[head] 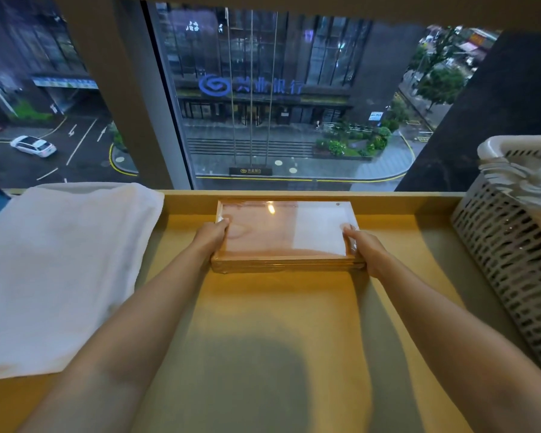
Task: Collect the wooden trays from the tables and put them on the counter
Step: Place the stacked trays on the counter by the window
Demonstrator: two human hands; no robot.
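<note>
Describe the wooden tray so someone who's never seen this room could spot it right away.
Find the big window; below it runs a yellowish wooden counter. Midway along, between a folded white towel and a white slotted plastic basket, lies the flat rectangular wooden tray, gripped by the left hand and right hand. Only it looks glossy, seemingly plastic-wrapped.

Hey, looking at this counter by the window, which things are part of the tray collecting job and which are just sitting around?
Part of the job:
- wooden tray, plastic-wrapped, held at its two ends
- left hand and right hand gripping it
- counter beneath it

Just lying about:
- folded white towel, left of the tray
- white perforated basket, at the right edge
</note>
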